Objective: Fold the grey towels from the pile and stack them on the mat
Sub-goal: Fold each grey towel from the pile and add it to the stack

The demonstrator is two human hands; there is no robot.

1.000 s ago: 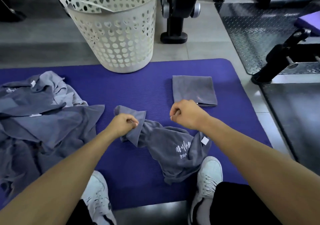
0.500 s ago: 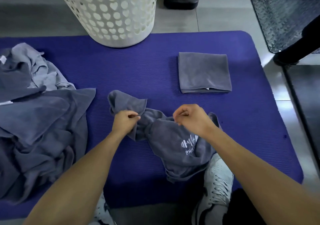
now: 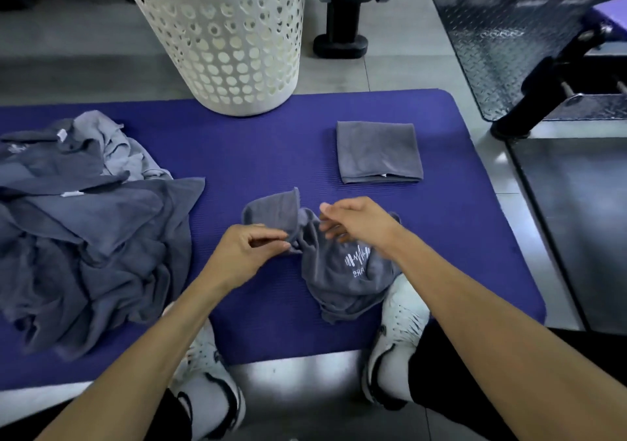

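Near the mat's [image 3: 237,155] front edge, the crumpled towel [image 3: 339,271] lies soft and limp; left hand [image 3: 244,254] pinches its edge, right hand [image 3: 359,223] hovers with loose fingers. Best gripped at corners.

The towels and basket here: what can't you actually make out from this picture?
Head view only:
- Pile of unfolded towels: its count; they overlap, and the left edge cuts it off.
- White basket: its contents; the top edge crops it.
- Crumpled towel: white print too small to read.
- Right hand: fingertips blurred, grip unclear.
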